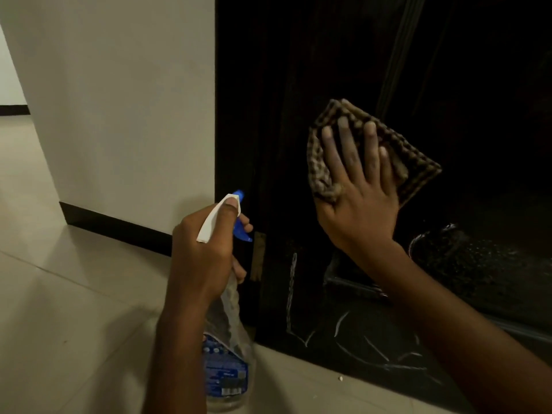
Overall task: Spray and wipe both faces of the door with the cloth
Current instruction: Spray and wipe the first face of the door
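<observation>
A dark wooden door (448,70) fills the right half of the view. My right hand (358,192) presses a brown checked cloth (409,153) flat against its lower panel, fingers spread. Below the cloth the panel shows wet spray droplets (466,258) and pale chalk-like marks (352,333). My left hand (203,252) grips a clear spray bottle (227,354) with a white and blue trigger head (236,213), held upright near the door's left edge, nozzle toward the door.
A white wall (119,100) with a black skirting board (113,228) stands left of the door. Pale floor tiles (59,309) run below, with a small white crumb (340,378) near the door's foot. A corridor opens at far left.
</observation>
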